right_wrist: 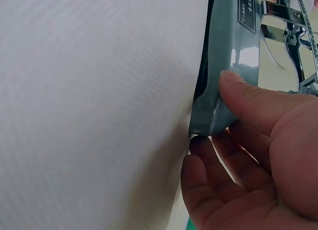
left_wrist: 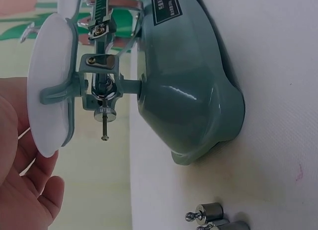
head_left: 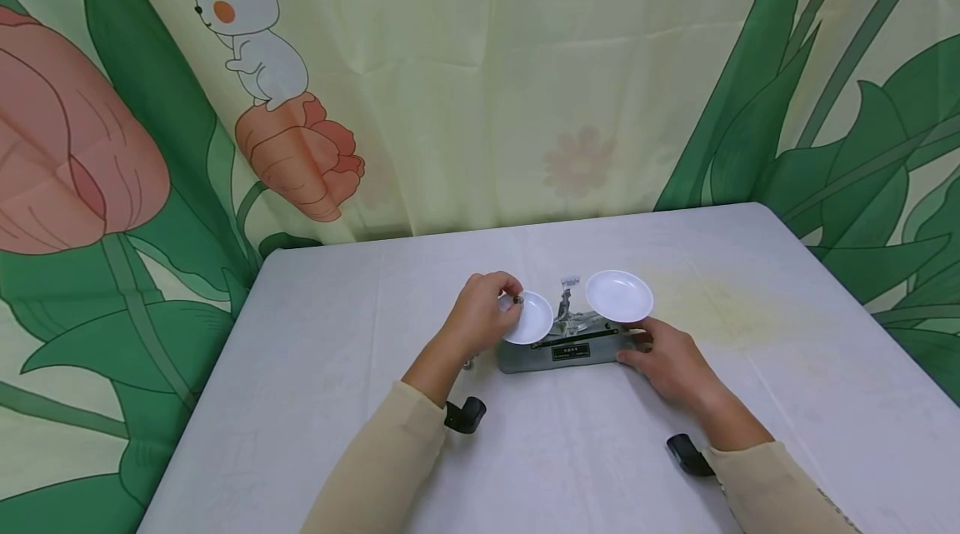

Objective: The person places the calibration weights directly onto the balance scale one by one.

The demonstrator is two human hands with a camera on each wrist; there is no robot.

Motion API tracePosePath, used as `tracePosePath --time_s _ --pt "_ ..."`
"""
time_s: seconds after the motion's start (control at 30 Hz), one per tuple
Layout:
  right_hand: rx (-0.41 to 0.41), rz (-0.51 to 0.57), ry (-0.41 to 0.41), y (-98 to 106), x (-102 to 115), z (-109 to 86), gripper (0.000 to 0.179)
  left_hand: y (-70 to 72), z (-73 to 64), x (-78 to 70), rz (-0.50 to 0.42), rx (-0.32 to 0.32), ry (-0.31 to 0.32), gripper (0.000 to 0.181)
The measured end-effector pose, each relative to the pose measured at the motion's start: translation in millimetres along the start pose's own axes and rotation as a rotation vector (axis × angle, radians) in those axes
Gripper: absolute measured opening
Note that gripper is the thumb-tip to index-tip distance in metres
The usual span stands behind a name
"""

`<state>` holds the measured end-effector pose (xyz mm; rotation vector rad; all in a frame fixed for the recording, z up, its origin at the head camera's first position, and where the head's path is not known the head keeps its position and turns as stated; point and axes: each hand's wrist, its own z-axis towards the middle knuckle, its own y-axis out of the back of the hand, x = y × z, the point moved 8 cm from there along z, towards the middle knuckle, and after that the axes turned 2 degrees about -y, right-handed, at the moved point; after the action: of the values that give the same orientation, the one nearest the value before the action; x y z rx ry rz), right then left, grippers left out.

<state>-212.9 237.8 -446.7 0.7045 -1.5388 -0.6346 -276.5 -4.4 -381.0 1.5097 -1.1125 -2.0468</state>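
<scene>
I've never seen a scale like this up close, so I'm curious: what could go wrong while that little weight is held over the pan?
The left hand pinches a small metal weight at the rim of the left white round pan; set near the edge, it might roll off. The pan sits tilted on its thin support, so a nudge could tip it. The right hand grips only the end of the grey-green balance base, which might slide.

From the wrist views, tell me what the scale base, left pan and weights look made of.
Base: probably painted cast metal, going by the glossy grey-green coat with sharp highlights. Left pan: likely plastic, being thin, matte and white. Weights: polished metal, silvery and knobbed. The left hand pinches one at that pan; the right hand grips the base.
</scene>
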Motion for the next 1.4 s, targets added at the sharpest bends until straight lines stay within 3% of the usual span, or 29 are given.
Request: tracePosePath --time_s 0.5,0.8,1.17,1.4 --pt "0.001 -0.002 0.001 0 0 0.2 0.055 5.2 -6.1 2.6 -0.051 0.001 0.032 0.028" --pt "0.005 0.006 -0.013 0 0 -0.8 0.057 17.4 -15.9 10.2 -0.131 -0.081 0.028 0.046" --pt "-0.004 -0.004 0.009 2 1 -0.4 0.056 32.3 -42.7 29.2 -0.131 -0.112 0.022 0.043" --pt "0.006 -0.002 0.0 0 1 0.3 0.057 24.0 -56.7 53.1 -0.119 -0.079 0.105 0.043"
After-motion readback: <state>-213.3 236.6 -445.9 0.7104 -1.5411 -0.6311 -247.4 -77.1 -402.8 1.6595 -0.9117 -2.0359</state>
